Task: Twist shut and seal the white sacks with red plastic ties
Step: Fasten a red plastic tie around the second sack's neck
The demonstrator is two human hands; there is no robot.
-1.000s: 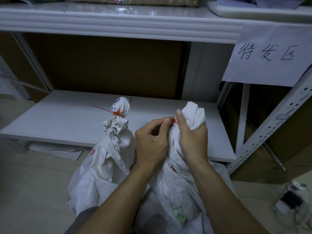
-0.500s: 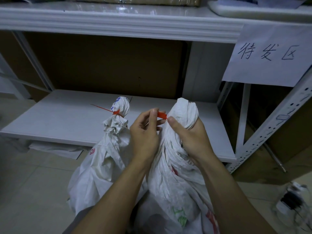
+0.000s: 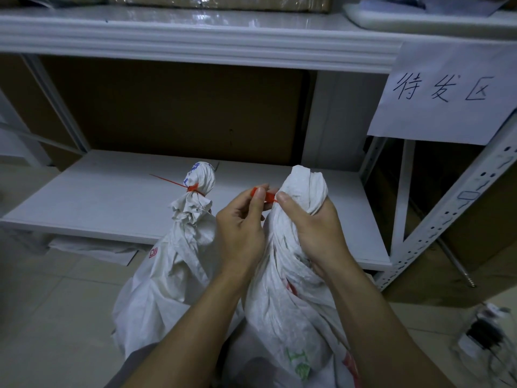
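Pulling the red plastic tie (image 3: 269,196) further left than a second ago, the left hand (image 3: 240,233) pinches it; the right hand (image 3: 316,236) clamps the twisted neck of the right sack (image 3: 305,186). Cinching looks underway.

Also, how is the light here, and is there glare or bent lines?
Head view: dim light; glare on the upper shelf; wide-angle distortion bows that shelf's edge and leans the rack post; left hand, right hand and red tie are sharp.
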